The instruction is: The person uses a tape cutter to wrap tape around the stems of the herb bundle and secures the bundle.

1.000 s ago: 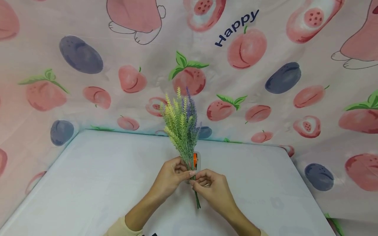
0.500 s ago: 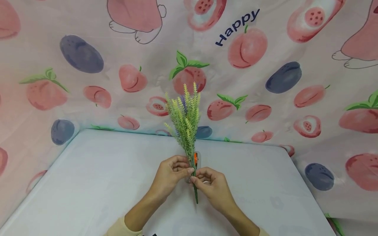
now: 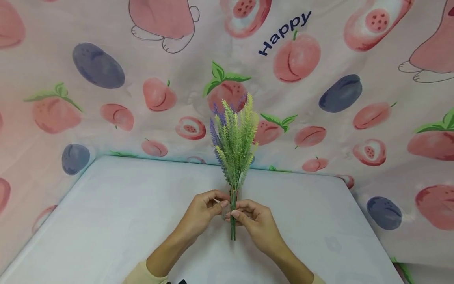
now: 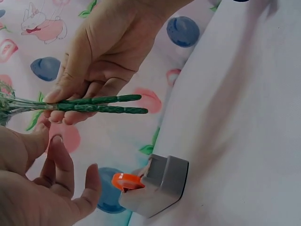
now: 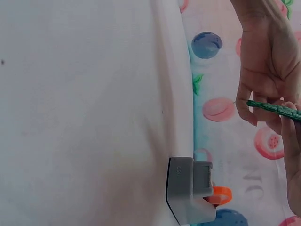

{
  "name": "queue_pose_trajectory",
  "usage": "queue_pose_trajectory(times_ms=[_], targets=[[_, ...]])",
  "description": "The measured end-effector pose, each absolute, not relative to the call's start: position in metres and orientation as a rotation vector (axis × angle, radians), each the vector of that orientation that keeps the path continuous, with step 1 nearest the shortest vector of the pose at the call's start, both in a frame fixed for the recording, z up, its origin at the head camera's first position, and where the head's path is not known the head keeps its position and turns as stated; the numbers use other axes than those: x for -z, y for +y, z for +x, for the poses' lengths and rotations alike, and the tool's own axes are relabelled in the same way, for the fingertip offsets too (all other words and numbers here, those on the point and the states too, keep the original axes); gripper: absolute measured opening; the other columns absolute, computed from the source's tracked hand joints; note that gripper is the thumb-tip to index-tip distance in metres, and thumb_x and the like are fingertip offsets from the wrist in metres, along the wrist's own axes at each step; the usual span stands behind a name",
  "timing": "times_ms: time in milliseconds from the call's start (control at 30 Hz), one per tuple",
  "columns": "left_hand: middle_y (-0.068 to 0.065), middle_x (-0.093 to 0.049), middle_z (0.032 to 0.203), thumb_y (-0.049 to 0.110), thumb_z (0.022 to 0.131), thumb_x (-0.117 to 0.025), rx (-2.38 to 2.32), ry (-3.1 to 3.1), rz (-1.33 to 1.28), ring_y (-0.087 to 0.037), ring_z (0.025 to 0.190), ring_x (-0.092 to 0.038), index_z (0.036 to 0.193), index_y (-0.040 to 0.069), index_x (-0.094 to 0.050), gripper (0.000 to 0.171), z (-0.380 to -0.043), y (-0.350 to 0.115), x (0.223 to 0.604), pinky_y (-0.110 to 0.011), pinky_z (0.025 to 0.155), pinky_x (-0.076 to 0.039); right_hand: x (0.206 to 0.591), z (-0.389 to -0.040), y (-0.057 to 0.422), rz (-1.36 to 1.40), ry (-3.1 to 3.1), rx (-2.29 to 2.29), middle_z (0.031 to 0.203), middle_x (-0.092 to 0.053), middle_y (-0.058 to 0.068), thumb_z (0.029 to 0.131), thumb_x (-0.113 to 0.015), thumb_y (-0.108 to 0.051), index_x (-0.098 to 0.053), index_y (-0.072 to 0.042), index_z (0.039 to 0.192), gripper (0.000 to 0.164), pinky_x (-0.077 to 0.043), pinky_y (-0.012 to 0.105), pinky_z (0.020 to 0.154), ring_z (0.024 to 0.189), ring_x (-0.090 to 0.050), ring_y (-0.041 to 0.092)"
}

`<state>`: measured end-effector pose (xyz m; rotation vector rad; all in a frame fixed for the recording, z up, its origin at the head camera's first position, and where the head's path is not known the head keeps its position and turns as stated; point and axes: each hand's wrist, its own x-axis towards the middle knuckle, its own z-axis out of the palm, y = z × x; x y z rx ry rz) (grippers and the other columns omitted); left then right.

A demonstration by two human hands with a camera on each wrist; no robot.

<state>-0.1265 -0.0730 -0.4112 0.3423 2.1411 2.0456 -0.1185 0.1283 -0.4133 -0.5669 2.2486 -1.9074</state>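
A bouquet of artificial lavender point(image 3: 237, 138), yellow-green in front with purple spikes at the left, stands upright before me in the head view. Its green stems point(image 4: 103, 107) are pinched between the thumb and fingers of my right hand point(image 3: 260, 227). My left hand point(image 3: 200, 215) is just left of the stems, its fingers loosely bent, fingertips right beside them. The left wrist view also shows this left hand point(image 4: 51, 179) with fingers apart below the stems. In the right wrist view, the stem ends point(image 5: 273, 109) point across toward the left hand point(image 5: 270, 61).
A grey tape dispenser point(image 4: 162, 183) with an orange tape roll point(image 4: 127, 181) stands on the white tabletop point(image 3: 142, 205); in the head view the stems and hands mostly hide it. Patterned fruit-print cloth point(image 3: 283, 98) hangs behind and around the table.
The bouquet has turned, bringing purple spikes from right to left, and has become more upright, its top shifting right. My left fingers have loosened from the stems; the right hand keeps its pinch.
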Motion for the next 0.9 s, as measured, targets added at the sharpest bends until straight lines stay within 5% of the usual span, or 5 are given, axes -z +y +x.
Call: queue_pose_trajectory(times_ms=[233, 400, 667, 900], targets=[[-0.012, -0.067, 0.106, 0.016, 0.095, -0.072, -2.089, 2.065, 0.416, -0.018, 0.087, -0.065, 0.113, 0.003, -0.072, 0.023, -0.1281, -0.0722, 0.4160, -0.035, 0.083, -0.057, 0.4113, -0.1187, 0.1304, -0.599, 2.131, 1.957, 0.103, -0.075, 0.019, 0.100, -0.065, -0.015, -0.067, 0.005, 0.114, 0.025, -0.061, 0.039, 0.083, 0.097, -0.074, 0.035], [-0.011, -0.066, 0.103, 0.017, 0.092, -0.074, -2.123, 2.028, 0.487, -0.018, 0.087, -0.067, 0.111, 0.000, -0.072, 0.025, -0.1274, -0.0731, 0.4173, -0.035, 0.083, -0.058, 0.4112, -0.1192, 0.1319, -0.562, 2.094, 1.959, 0.102, -0.076, 0.017, 0.099, -0.067, -0.016, -0.067, 0.006, 0.112, 0.026, -0.061, 0.039, 0.083, 0.095, -0.075, 0.027], [-0.007, -0.066, 0.105, 0.021, 0.091, -0.078, -2.058, 2.171, 0.627, -0.019, 0.084, -0.065, 0.109, 0.012, -0.075, 0.021, -0.1213, -0.0719, 0.4093, -0.036, 0.085, -0.057, 0.4107, -0.1195, 0.1358, -0.577, 2.066, 2.000, 0.098, -0.076, 0.012, 0.097, -0.069, -0.014, -0.067, 0.008, 0.109, 0.025, -0.061, 0.042, 0.081, 0.091, -0.076, 0.026], [-0.003, -0.067, 0.107, 0.013, 0.096, -0.071, -2.212, 1.863, 0.626, -0.018, 0.102, -0.065, 0.116, -0.003, -0.071, 0.026, -0.1234, -0.0726, 0.4120, -0.031, 0.084, -0.058, 0.4095, -0.1182, 0.1376, -0.684, 1.997, 2.025, 0.101, -0.075, 0.017, 0.098, -0.067, -0.009, -0.068, 0.008, 0.110, 0.021, -0.061, 0.044, 0.081, 0.093, -0.075, 0.025]])
